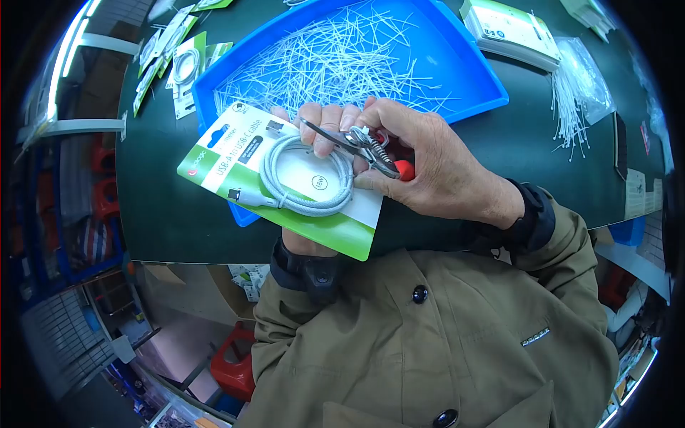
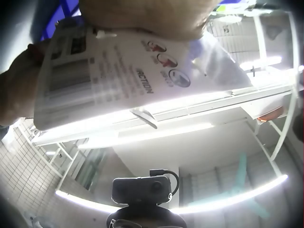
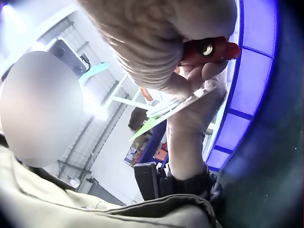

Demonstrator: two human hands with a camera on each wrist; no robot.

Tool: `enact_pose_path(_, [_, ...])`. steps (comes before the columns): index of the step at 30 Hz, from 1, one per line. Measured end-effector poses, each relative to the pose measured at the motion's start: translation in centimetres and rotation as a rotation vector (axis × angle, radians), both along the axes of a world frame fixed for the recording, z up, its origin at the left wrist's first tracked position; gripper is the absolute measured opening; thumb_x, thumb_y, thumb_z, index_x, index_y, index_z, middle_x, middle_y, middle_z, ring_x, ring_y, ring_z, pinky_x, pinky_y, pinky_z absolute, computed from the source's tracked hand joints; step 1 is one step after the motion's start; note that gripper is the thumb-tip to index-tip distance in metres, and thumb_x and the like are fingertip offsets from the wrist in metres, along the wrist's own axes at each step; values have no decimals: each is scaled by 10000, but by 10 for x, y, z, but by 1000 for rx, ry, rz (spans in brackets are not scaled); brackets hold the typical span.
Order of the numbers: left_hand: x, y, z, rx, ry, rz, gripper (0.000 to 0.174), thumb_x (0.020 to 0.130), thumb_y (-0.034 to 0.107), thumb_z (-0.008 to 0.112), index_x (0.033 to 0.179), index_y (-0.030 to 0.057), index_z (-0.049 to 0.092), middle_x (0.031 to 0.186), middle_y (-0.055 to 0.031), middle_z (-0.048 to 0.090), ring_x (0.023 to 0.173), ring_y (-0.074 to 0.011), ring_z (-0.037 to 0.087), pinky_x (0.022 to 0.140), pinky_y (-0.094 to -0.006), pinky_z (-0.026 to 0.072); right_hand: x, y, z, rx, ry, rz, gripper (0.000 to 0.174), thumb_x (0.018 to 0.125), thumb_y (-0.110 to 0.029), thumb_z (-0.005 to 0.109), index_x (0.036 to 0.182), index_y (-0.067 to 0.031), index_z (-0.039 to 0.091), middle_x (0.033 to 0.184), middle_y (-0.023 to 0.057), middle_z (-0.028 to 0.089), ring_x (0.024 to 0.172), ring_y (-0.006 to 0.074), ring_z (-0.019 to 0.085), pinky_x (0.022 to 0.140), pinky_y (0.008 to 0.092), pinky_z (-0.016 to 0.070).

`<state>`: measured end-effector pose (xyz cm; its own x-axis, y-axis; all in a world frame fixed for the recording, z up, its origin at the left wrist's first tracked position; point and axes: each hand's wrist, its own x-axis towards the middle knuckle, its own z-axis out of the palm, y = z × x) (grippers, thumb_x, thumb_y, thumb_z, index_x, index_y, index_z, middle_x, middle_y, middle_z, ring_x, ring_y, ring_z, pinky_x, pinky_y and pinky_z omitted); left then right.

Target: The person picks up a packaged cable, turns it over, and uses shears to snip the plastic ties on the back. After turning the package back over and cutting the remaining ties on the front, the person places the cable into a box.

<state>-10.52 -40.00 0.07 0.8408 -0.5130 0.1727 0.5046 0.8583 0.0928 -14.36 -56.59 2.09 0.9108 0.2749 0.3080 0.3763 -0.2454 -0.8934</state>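
Observation:
My left hand grips a green-and-white carded USB cable pack from behind, its fingers curled over the top edge. A grey-white cable coil lies against the front of the card. In the left wrist view the printed back of the card shows under the hand. My right hand holds small spring-loaded pliers with red handles, their metal end over the card's upper right part, right by the left fingertips. In the right wrist view the red handle sits within the curled fingers.
A blue tray on the dark green table holds many thin white ties. Several packed cables lie at the far left. A stack of cards and a clear bag with ties lie at the right.

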Motion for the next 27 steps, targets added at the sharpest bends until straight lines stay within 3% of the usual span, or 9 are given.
enact_pose_path(4, [-6, 6, 4, 151, 78, -5, 544, 1168, 462, 277, 853, 105, 539, 733, -28, 514, 926, -238, 545, 1110, -463, 449, 0, -4, 5, -11, 55, -32, 320, 854, -38, 818, 1069, -52, 582, 900, 41, 627, 802, 107, 617, 724, 280, 507])
enact_pose_path(7, [18, 13, -25, 56, -133, 78, 515, 1158, 455, 340, 885, 103, 597, 737, -27, 564, 904, -241, 575, 1099, -458, 455, 6, -19, 16, -46, -6, -155, 277, 877, -34, 790, 1070, -32, 591, 872, 55, 630, 744, 125, 606, 682, 286, 503])
enact_pose_path(9, [36, 35, -43, 62, -282, 93, 422, 1159, 360, 350, 899, 105, 562, 768, -30, 532, 862, -211, 508, 1075, -439, 418, 14, -34, 23, -56, -28, -256, 254, 892, -36, 779, 1072, -29, 599, 856, 34, 638, 731, 109, 599, 683, 274, 502])
enact_pose_path(11, [18, 44, 9, 465, 91, 225, 412, 1158, 376, 378, 925, 104, 582, 769, -37, 538, 855, -208, 514, 1076, -446, 422, 22, -45, 24, -44, -66, -322, 238, 911, -44, 769, 1081, -31, 604, 872, 31, 672, 772, 96, 634, 725, 273, 521])
enact_pose_path(13, [21, 60, 19, 571, 78, 284, 382, 1162, 374, 388, 1220, 66, 605, 1072, -82, 657, 1061, -245, 603, 1110, -464, 428, 28, -50, 22, -165, -22, -393, 291, 900, -86, 787, 1115, -11, 605, 910, 89, 700, 817, 171, 680, 780, 325, 542])
enact_pose_path(15, [12, 57, 40, 758, 164, 479, 433, 1167, 369, 372, 1387, 45, 557, 1271, -106, 662, 1201, -263, 616, 1126, -475, 430, 32, -56, 21, -370, -44, -380, 339, 890, -115, 796, 1143, 3, 604, 922, 132, 700, 836, 235, 688, 806, 362, 541])
enact_pose_path(16, [8, 68, 40, 787, 72, 430, 484, 1166, 351, 377, 1517, 25, 448, 1474, -132, 573, 1350, -276, 565, 1157, -480, 424, 33, -60, 21, -473, -58, -375, 365, 885, -130, 801, 1158, 10, 603, 928, 153, 700, 846, 267, 692, 819, 381, 540])
enact_pose_path(18, [2, 87, 39, 798, 100, 502, 471, 1164, 336, 397, 1496, 9, 462, 1456, -146, 585, 1344, -282, 575, 1158, -483, 441, 35, -68, 14, -531, -92, -405, 433, 877, -154, 809, 1215, 18, 600, 923, 180, 680, 856, 311, 682, 829, 396, 534])
enact_pose_path(27, [-57, 185, 44, 884, 292, 778, 485, 1143, 300, 452, 1491, -37, 474, 1477, -204, 588, 1332, -336, 603, 1146, -489, 473, 40, -87, -9, -449, -154, -530, 273, 987, -110, 742, 1202, 10, 622, 874, 35, 597, 779, 105, 540, 721, 281, 472])
